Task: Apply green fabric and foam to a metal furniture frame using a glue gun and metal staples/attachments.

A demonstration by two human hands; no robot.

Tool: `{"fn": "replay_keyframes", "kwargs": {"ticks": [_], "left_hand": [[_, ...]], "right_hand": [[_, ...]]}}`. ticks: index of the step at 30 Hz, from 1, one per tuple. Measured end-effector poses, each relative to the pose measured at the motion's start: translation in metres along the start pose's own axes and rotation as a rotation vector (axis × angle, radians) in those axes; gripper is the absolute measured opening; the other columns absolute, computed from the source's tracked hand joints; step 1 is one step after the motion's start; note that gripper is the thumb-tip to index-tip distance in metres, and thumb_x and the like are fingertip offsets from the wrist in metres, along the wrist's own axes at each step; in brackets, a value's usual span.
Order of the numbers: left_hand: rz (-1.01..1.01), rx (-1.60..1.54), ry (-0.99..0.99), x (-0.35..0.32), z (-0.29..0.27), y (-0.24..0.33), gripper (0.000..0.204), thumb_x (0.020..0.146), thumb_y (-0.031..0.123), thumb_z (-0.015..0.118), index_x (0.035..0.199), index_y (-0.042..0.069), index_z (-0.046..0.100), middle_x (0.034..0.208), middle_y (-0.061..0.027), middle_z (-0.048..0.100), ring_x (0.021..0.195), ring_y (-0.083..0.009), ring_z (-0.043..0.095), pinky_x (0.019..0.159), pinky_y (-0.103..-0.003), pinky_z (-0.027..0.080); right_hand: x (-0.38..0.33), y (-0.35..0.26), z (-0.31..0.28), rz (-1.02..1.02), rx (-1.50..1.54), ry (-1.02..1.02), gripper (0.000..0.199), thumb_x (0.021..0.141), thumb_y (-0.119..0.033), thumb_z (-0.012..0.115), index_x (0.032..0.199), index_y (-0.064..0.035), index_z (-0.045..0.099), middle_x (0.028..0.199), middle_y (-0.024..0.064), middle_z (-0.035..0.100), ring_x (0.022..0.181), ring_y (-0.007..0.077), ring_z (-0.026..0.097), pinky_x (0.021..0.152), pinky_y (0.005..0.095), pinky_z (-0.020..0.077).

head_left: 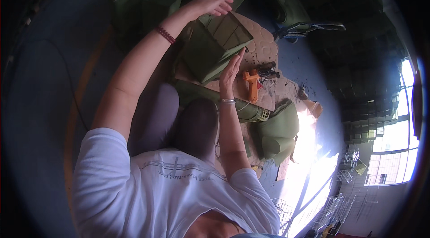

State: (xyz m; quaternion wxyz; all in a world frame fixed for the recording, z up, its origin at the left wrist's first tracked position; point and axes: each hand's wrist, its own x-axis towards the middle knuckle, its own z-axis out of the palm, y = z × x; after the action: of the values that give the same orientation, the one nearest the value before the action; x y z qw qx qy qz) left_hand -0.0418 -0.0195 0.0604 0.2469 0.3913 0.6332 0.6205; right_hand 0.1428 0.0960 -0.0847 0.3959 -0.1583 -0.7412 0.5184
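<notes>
An open-topped green box [201, 56], with thin stiff-looking walls and a brownish inside, stands tilted in front of my knees. My left hand [216, 3] is over its far edge, fingers stretched out and slightly bent; whether it touches the rim I cannot tell. Flat along the box's right side lies my right hand [230, 70], its fingers straight and pointing away from me. Neither hand grips anything. Just right of that hand, an orange pistol-shaped tool [253, 85] with a dark front end rests on brown cardboard [262, 52].
More green boxes [163, 0] stand at the far left. Green sheets, one a curled sheet [280, 128], lie on the right near a rolled green piece [242, 108]. A metal-framed item [313, 27] is farther back. Wire racks [333, 211] and dark stacks [363, 85] line the right side.
</notes>
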Motion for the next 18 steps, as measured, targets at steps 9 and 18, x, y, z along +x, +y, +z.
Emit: {"fn": "replay_keyframes", "kwargs": {"ticks": [9,18], "left_hand": [[-0.156,-0.648,-0.044,-0.039,0.01,-0.134,0.089,0.084,0.072,0.017,0.14,0.003,0.027,0.145,-0.0101,0.029,0.135,-0.0202,0.022,0.111,-0.038,0.015],[-0.156,-0.997,-0.224,-0.057,-0.005,-0.089,0.092,0.082,0.074,0.019,0.141,0.004,0.024,0.145,-0.0079,0.029,0.135,-0.0183,0.022,0.11,-0.037,0.019]], "right_hand": [[0.006,0.016,0.013,0.21,0.429,0.035,0.07,0.094,-0.057,0.022,0.144,-0.0079,0.016,0.148,0.0096,0.021,0.136,0.0235,0.021,0.111,0.0385,0.0148],[0.055,0.003,-0.015,0.353,0.87,-0.124,0.07,0.092,-0.059,0.027,0.139,-0.0067,0.031,0.139,0.0106,0.037,0.124,0.0261,0.04,0.104,0.0381,0.0304]]}}
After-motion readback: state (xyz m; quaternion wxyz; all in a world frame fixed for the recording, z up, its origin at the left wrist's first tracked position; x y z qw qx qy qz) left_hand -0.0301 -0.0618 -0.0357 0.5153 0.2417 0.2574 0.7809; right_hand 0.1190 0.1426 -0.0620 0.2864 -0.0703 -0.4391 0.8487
